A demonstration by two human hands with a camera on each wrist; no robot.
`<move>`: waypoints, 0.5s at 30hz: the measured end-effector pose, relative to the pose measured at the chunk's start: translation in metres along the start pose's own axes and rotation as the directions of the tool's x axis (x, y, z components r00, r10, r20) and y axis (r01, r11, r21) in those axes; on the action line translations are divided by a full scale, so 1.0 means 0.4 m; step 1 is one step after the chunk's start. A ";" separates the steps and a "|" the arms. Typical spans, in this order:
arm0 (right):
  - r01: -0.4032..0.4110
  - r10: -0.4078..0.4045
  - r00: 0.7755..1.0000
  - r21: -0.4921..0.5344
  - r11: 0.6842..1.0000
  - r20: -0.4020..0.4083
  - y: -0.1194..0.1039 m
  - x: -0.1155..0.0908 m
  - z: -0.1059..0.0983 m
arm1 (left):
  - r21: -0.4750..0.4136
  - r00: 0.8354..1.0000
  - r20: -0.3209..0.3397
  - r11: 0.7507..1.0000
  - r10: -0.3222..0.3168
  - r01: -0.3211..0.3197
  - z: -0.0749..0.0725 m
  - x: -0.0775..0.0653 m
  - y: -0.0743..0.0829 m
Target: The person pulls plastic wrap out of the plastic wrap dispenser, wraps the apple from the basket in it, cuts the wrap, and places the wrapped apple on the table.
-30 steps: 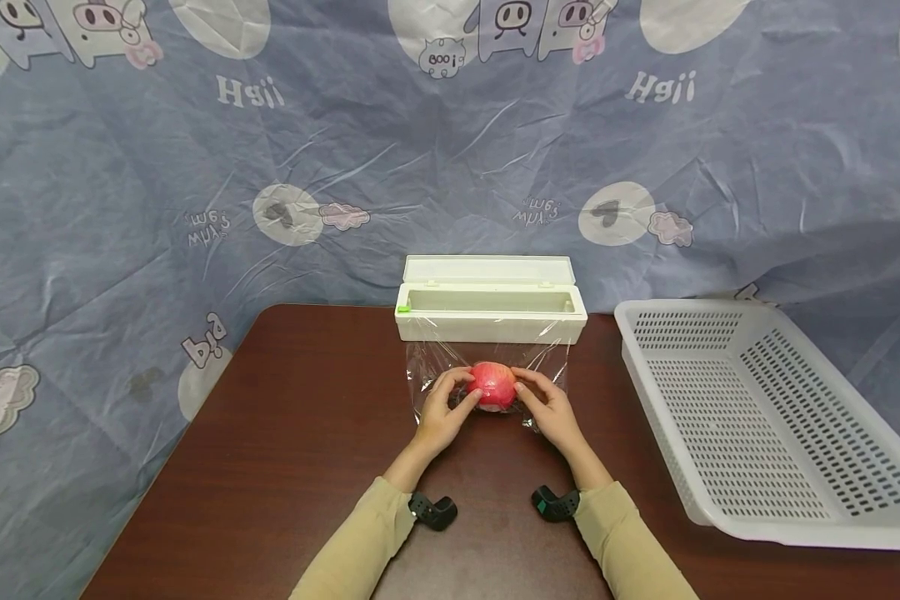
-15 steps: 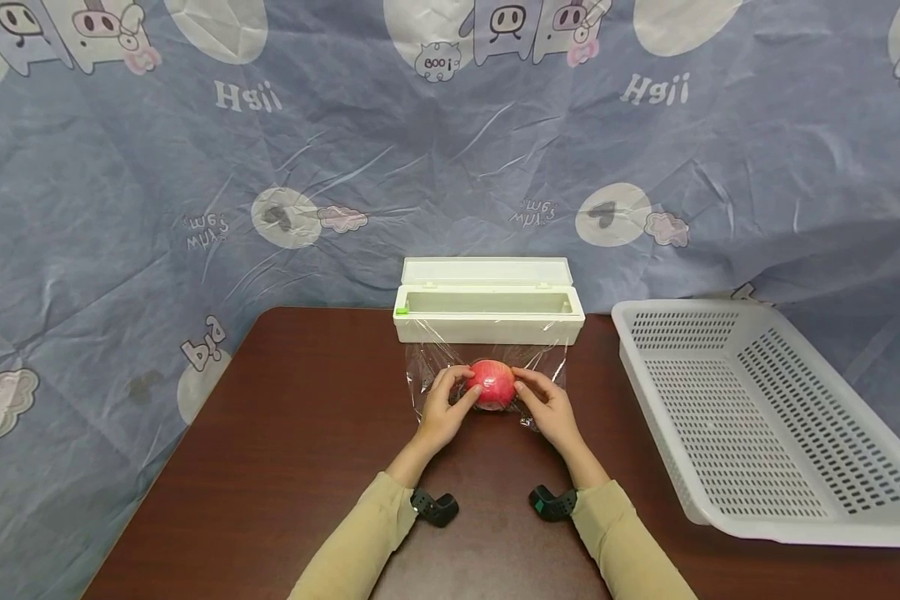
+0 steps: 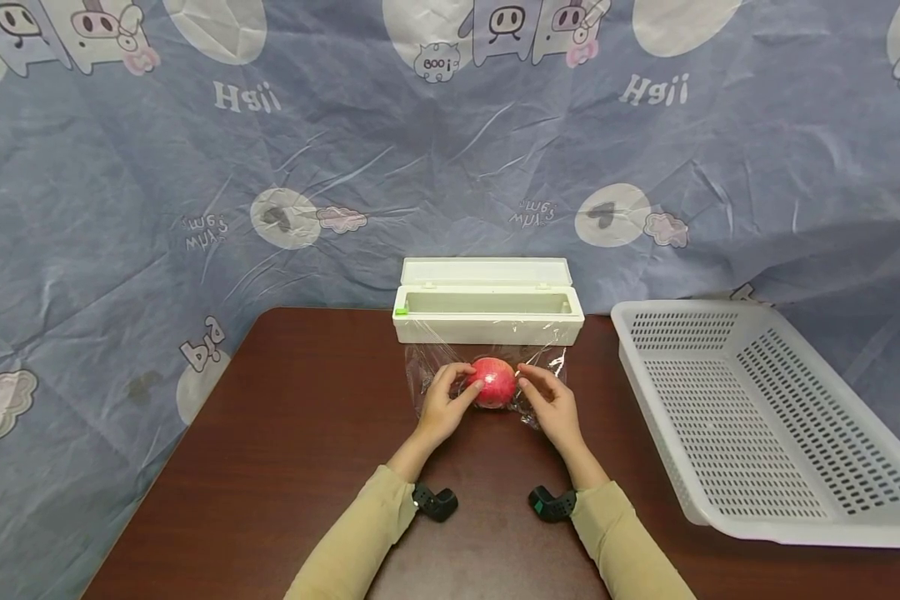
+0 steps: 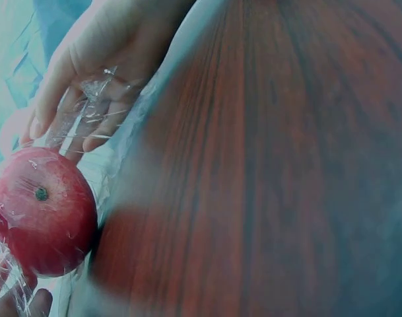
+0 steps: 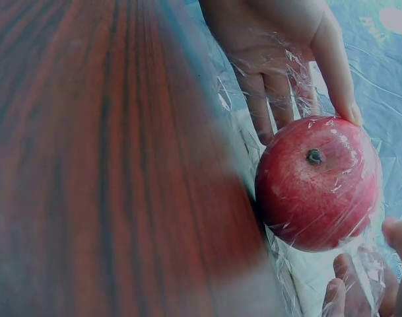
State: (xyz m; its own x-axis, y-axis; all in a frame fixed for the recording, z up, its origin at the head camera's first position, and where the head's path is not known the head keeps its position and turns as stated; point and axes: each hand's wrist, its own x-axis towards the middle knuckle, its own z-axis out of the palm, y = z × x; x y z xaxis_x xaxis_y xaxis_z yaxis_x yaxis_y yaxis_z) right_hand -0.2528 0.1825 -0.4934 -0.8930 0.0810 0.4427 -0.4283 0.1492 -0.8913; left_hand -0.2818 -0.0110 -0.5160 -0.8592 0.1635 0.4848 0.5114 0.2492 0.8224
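A red apple [image 3: 493,383] sits on the table in front of the dispenser box, wrapped in clear cling film [image 3: 435,358]. My left hand [image 3: 441,404] holds its left side, and in the right wrist view the left thumb presses its skin near the stem. My right hand [image 3: 555,408] is at the apple's right side, fingertips just apart from it. In the left wrist view, loose film crosses that hand's palm and its fingers are loosely bent. Crumpled film bunches beside the right fingertips. From the white film dispenser box [image 3: 487,332], the sheet runs down to the apple.
The box's lid [image 3: 487,271] stands open at the table's back edge, against a blue printed cloth [image 3: 390,167]. On the right is a large white perforated basket [image 3: 667,450]. The dark wood table [image 3: 270,467] extends left and in front.
The apple has rolled slightly away from me, showing a redder, rounder side. My right fingers have come off its side and moved a little right; my left hand has hardly moved.
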 end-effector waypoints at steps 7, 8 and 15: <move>-0.045 0.047 0.997 -0.036 0.998 0.063 -0.011 -0.002 0.004 | -0.050 1.000 0.011 0.999 -0.010 0.011 0.001 0.012 0.014; -0.046 0.049 0.996 -0.044 0.998 0.078 -0.012 -0.002 0.004 | -0.053 1.000 0.012 0.999 -0.012 0.013 0.000 0.013 0.020; -0.032 0.050 0.985 -0.105 0.994 0.167 -0.015 -0.001 0.005 | -0.065 0.998 0.050 0.997 -0.031 0.035 -0.024 0.010 0.096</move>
State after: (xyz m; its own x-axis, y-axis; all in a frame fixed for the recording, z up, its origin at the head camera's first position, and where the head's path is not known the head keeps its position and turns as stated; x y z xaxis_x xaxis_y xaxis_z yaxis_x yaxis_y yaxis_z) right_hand -0.2501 0.1796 -0.4883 -0.9237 -0.0775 0.3751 -0.3823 0.2491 -0.8898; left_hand -0.2658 -0.0098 -0.4797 -0.8730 0.2030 0.4434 0.4795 0.1922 0.8562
